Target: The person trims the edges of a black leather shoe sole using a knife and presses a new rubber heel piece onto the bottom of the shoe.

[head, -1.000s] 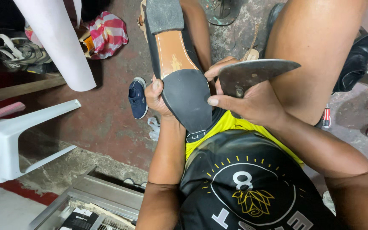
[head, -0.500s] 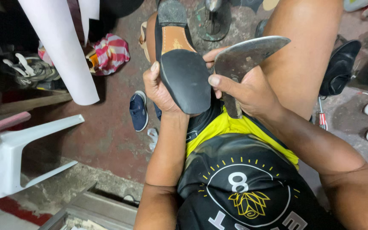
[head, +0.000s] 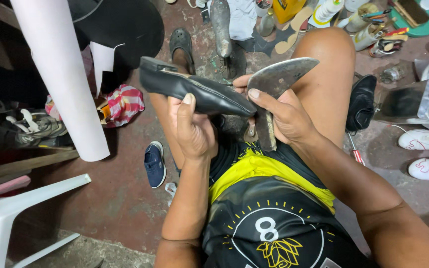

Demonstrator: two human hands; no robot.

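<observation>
I saw that the left hand (head: 192, 131) had turned the black leather shoe (head: 194, 89) from sole-up onto its side, fingers clamped under it above the lap, while the right hand (head: 286, 116) gripped the wide grey metal blade (head: 281, 74) at its toe.

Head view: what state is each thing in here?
Black shoe: held on its side, off the floor.
Left hand: gripping the shoe from below.
Right hand: gripping the knife.
Knife: broad blade beside the shoe's toe.
Blue shoe: lying on the floor.
White chair: tipped over.
</observation>
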